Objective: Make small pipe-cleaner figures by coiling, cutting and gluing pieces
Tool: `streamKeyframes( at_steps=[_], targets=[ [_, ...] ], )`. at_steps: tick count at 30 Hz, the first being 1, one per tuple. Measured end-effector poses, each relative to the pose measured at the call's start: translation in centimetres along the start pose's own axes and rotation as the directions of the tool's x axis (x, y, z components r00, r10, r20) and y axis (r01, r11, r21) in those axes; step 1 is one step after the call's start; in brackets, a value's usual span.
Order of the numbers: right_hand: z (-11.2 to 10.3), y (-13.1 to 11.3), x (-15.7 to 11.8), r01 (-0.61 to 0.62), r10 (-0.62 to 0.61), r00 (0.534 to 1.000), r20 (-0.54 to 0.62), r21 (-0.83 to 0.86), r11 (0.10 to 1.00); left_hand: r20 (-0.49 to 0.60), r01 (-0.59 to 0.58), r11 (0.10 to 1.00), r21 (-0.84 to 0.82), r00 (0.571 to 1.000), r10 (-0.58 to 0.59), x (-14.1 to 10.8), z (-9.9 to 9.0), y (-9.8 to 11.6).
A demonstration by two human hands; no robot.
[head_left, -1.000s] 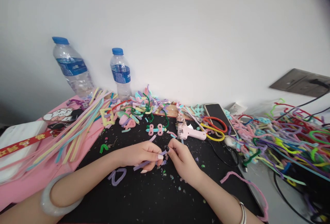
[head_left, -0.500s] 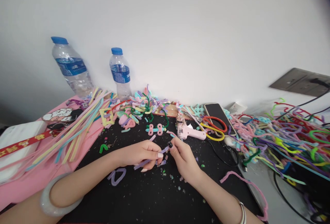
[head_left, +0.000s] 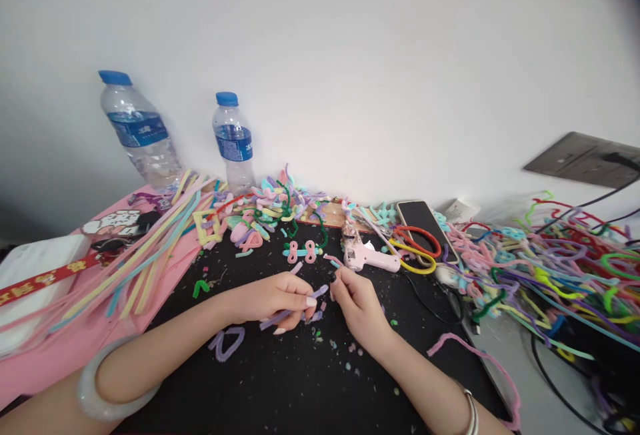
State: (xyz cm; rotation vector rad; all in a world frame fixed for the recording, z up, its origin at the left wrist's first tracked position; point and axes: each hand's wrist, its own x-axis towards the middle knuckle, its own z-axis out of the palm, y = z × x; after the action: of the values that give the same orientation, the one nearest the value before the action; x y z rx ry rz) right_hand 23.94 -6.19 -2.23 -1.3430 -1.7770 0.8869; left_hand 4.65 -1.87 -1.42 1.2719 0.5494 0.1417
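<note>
The left hand (head_left: 280, 301) hides part of the purple strip (head_left: 320, 292); its full run cannot be made out. That hand pinches the strip, the free tip protruding at two o'clock, near the right hand (head_left: 357, 308). The right fingertips are drawn together; contents unverifiable. At one o'clock from them lies a glue gun (head_left: 373, 259); at the left hand's eight o'clock, a purple loop (head_left: 230, 343).
</note>
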Motion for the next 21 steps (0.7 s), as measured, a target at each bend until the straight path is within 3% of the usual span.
streamKeyframes(
  at_steps=[9,21],
  targets=[
    [-0.08,0.02,-0.09,0.023,-0.024,0.998,0.056,0.023,0.999,0.007,0.004,1.000,0.014,1.000,-0.004,0.00,0.00,-0.01],
    [-0.05,0.07,-0.13,0.024,-0.026,0.999,0.046,0.042,0.999,0.011,0.004,1.000,0.007,1.000,-0.004,-0.05,-0.05,-0.14]
  ],
)
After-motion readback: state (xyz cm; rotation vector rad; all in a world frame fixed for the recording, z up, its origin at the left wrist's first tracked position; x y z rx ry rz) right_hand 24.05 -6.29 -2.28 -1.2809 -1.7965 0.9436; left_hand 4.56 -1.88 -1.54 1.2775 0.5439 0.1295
